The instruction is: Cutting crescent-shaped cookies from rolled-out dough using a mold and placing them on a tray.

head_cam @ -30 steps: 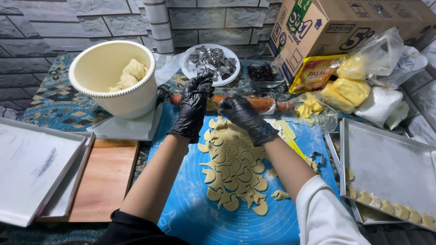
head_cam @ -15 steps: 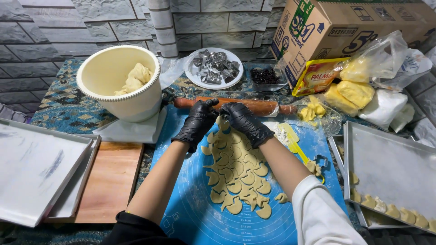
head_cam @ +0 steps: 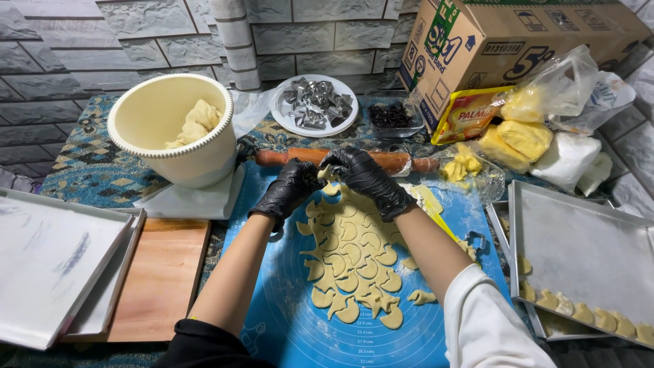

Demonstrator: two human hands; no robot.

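Note:
Both my hands wear black gloves and meet at the far end of a blue silicone mat [head_cam: 286,320]. My left hand [head_cam: 289,189] and my right hand [head_cam: 364,178] pinch a small bit of pale dough [head_cam: 329,174] between their fingertips. Below them lies a rolled sheet of dough [head_cam: 351,262] cut into many crescent shapes, with scraps between the cuts. A wooden rolling pin [head_cam: 300,157] lies just behind my hands.
A cream bowl [head_cam: 170,129] with dough stands at the back left. Beside it are a plate of metal cutters [head_cam: 315,105], a dish of dark bits [head_cam: 390,116], butter packs [head_cam: 518,136] and a cardboard box [head_cam: 518,41]. Trays flank the mat: left [head_cam: 48,266], right [head_cam: 586,252] with crescents. A wooden board [head_cam: 160,279] lies near.
My hands have come down from near the rolling pin to the top edge of the dough sheet and closed together on a scrap of dough. The view has shifted slightly.

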